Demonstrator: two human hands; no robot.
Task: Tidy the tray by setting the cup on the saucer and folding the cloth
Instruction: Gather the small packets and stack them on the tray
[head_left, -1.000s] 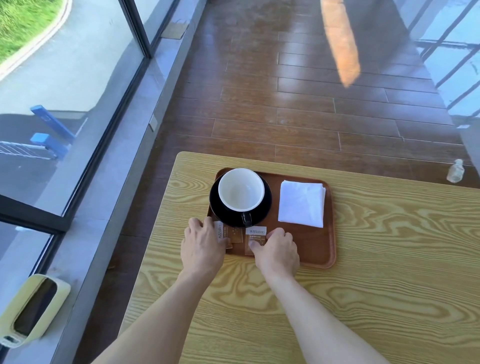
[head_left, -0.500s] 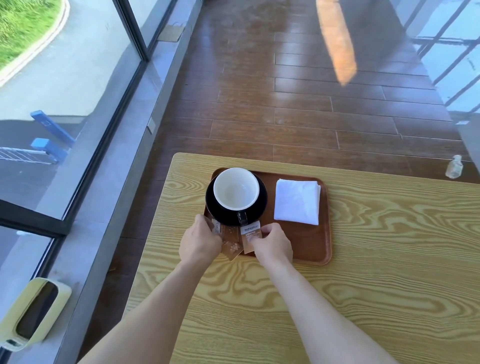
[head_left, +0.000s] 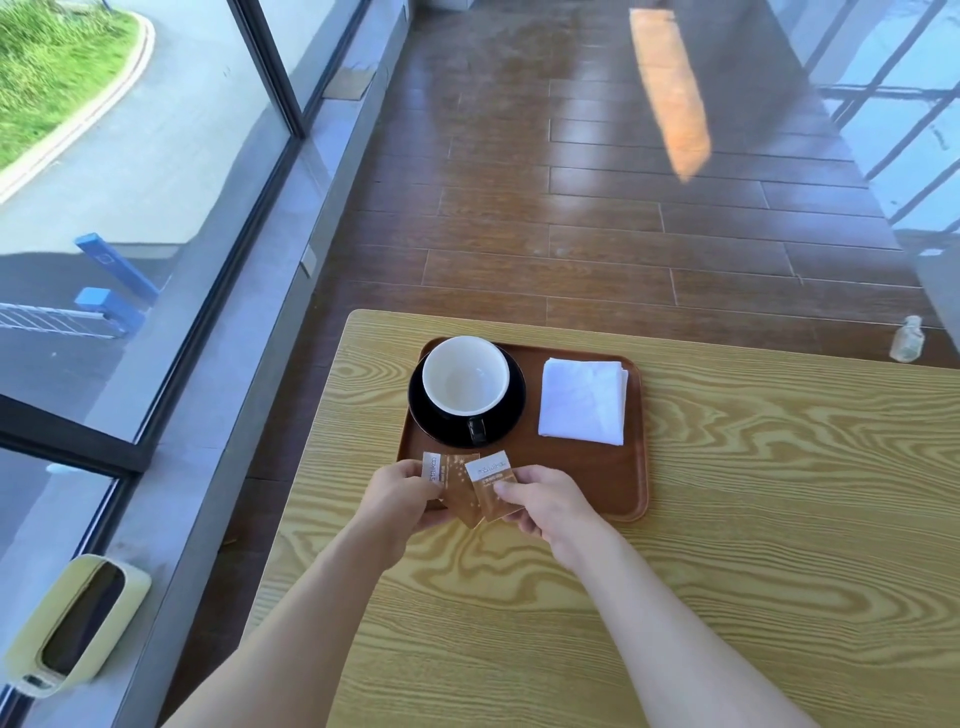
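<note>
A wooden plank floor (head_left: 597, 208) fills the upper middle of the view, with a tall glass window wall (head_left: 130, 182) running along the nine o'clock side; below it the pale wood-grain counter (head_left: 727, 545) spreads across the lower right; a yellow-rimmed object (head_left: 72, 623) lies on the grey ledge at eight o'clock, and a small clear bottle (head_left: 908, 339) stands on the floor beyond the counter's far edge at two o'clock.

On the counter near its far left corner sits the brown tray (head_left: 587, 483); at ten o'clock on the tray rests the black saucer (head_left: 514, 395), and the cup (head_left: 466, 375), white inside, stands upright on that saucer, its dark handle pointing to six o'clock; at two o'clock on the tray lies the white cloth (head_left: 582, 401), folded into a neat square, apart from the saucer and flat on the tray floor.

At the tray's six o'clock edge both bare forearms reach in; the left hand (head_left: 397, 496) has its fingers curled round a brown packet (head_left: 447, 475), thumb on top; the right hand (head_left: 545, 499) pinches a second brown packet (head_left: 491, 486) between thumb and fingers; the two packets overlap each other, held above the near rim of the tray, just at six o'clock of the saucer without touching it.
</note>
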